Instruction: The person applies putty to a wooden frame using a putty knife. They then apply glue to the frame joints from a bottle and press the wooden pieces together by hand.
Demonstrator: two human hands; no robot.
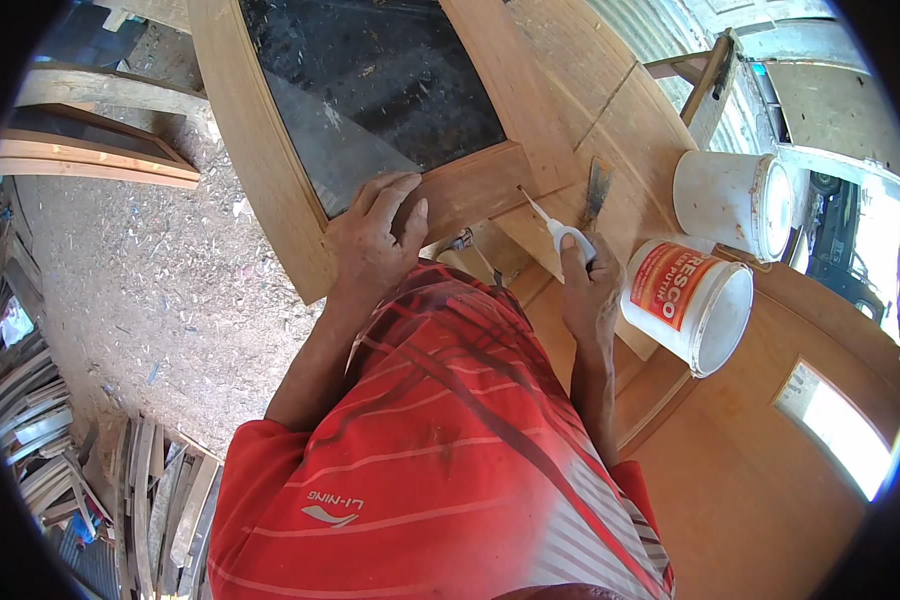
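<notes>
A wooden frame (480, 190) with a dark glass pane (370, 80) lies in front of me on a wooden surface. My left hand (375, 235) rests on the frame's near left corner, fingers bent toward the glass and thumb apart. In my right hand (592, 285) is a small white squeeze bottle (560, 235) with a narrow nozzle. Its tip points at the frame's near right corner; whether it touches the wood I cannot tell. Just beyond that hand lies a scraper (598, 188) with a worn blade.
Two white buckets, one labelled putty bucket (685, 300) and one plain bucket (730, 200), lie to the right. A wooden panel (740, 450) extends below them. Shavings cover the floor (160, 300) at left, with stacked wood offcuts (155, 490) and another frame (100, 150).
</notes>
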